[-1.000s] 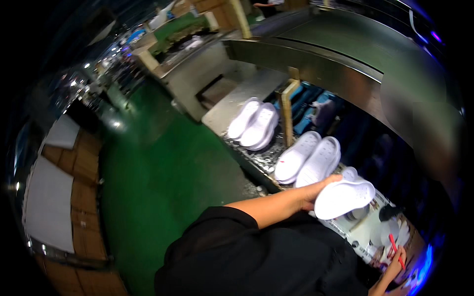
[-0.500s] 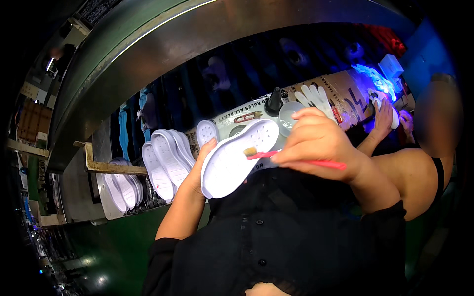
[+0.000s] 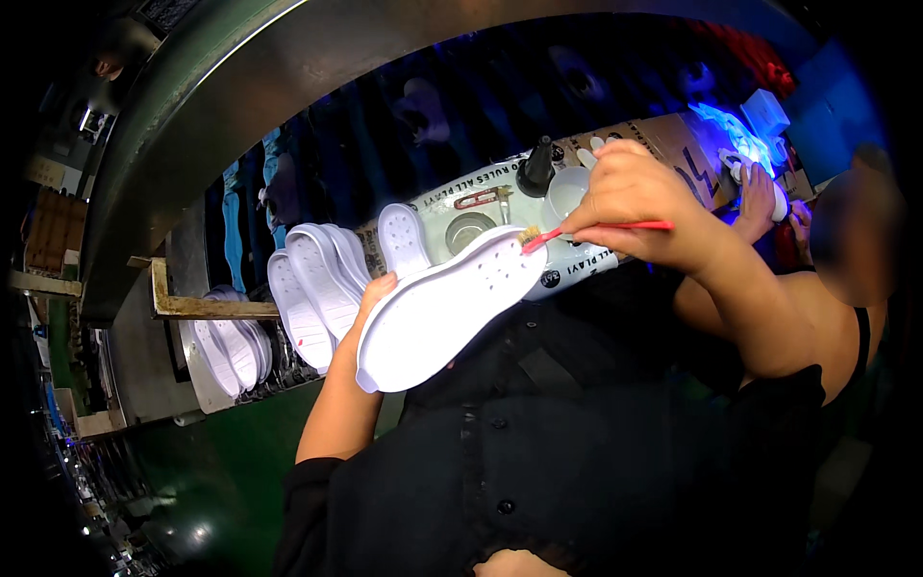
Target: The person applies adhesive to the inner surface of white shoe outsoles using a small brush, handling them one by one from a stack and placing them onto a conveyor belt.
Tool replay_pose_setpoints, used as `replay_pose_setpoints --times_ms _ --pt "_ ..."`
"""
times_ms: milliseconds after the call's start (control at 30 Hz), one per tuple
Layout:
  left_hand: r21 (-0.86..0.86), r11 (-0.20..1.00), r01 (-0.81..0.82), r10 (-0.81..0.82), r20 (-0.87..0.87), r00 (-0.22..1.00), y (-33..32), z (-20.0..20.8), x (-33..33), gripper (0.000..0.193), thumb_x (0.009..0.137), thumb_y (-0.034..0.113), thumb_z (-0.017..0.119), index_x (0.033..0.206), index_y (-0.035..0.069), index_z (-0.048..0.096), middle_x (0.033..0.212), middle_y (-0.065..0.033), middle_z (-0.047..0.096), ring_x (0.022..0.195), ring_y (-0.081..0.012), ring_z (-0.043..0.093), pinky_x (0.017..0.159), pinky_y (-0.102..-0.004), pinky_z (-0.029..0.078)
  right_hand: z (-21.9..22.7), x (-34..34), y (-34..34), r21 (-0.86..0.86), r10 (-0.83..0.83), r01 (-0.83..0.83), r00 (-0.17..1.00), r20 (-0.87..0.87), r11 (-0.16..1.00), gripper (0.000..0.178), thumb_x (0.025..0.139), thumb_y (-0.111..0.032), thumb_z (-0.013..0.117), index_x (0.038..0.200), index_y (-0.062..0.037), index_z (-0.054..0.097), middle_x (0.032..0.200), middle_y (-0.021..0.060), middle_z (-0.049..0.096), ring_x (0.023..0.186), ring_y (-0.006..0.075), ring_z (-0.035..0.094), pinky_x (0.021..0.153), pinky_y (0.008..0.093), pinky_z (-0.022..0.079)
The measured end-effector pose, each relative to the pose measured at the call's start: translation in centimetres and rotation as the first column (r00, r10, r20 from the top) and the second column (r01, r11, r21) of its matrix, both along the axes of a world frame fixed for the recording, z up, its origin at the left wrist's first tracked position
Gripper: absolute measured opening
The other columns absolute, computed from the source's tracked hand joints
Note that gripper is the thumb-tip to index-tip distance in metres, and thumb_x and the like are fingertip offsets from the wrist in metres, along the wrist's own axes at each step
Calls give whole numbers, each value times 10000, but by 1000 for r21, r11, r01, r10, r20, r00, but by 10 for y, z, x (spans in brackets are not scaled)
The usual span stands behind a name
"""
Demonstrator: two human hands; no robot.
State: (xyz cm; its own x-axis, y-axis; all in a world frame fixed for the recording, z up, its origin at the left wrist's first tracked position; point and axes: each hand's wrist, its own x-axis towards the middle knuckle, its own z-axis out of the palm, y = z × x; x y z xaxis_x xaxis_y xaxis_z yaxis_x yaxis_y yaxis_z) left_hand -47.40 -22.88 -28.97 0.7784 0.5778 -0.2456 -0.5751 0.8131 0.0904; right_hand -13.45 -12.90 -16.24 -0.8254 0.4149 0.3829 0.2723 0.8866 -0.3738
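Observation:
A white shoe sole [image 3: 437, 317] lies tilted in my left hand [image 3: 377, 293], its thumb over the near-left rim and the other fingers hidden beneath. Small holes dot the sole's far end. My right hand [image 3: 639, 207] grips a red-handled brush [image 3: 606, 228] between thumb and fingers. The brush's tan bristles rest against the inner rim at the sole's far right tip. Just beyond that tip stands a translucent cup [image 3: 565, 192], partly hidden by my right hand. Beside the cup is a black cone-shaped bottle [image 3: 536, 168].
Several white soles [image 3: 322, 279] stand on the left, with another stack [image 3: 231, 346] farther left. One more sole [image 3: 402, 238] lies behind mine. A round clear dish [image 3: 469, 234] and a red utility knife [image 3: 476, 199] sit on the covered bench. A co-worker's hands [image 3: 758, 197] hold a shoe at right.
The brush has moved from the sole's middle to its far right tip. My left hand and the sole have shifted slightly left and toward me.

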Motion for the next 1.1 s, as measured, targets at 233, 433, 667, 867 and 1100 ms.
replay_pose_setpoints --times_ms 233,433,667,867,1100 --pt "255 943 -213 244 -97 965 -9 0 5 862 786 562 583 1462 87 338 1330 -265 496 1054 -449 604 825 -615 522 -47 -18 -51 -326 -287 223 944 -163 919 73 822 -138 658 832 -66 667 738 60 650 700 254 586 706 364 423" --pt "421 861 -287 463 -413 784 -16 8 7 832 826 556 512 1437 13 360 1303 -268 517 1065 -388 614 857 -504 533 -55 -49 -80 -249 -153 71 932 -330 966 134 746 -57 739 874 -58 697 723 43 630 683 218 560 764 363 429" --pt "480 807 -345 568 -466 679 -3 10 -4 682 894 510 476 1287 -47 506 1140 -211 647 995 -318 668 859 -406 570 -63 -40 -89 -338 -299 124 791 -534 933 134 816 -57 699 945 -35 674 753 54 652 678 214 560 702 335 441" --pt "254 857 -448 494 -156 856 13 -5 -30 723 896 542 484 1373 1 425 1306 -211 544 1174 -363 547 978 -447 482 -66 10 -90 -707 -735 236 367 -570 667 202 995 -135 501 1075 25 595 901 90 671 837 124 599 774 260 471" --pt "637 771 4 45 -60 997 192 166 226 817 902 602 480 1472 58 264 1397 -234 436 1278 -396 436 1028 -489 432 -89 98 -123 -656 -808 474 287 -515 587 109 935 -53 558 965 -14 655 804 76 660 766 188 622 733 301 482"
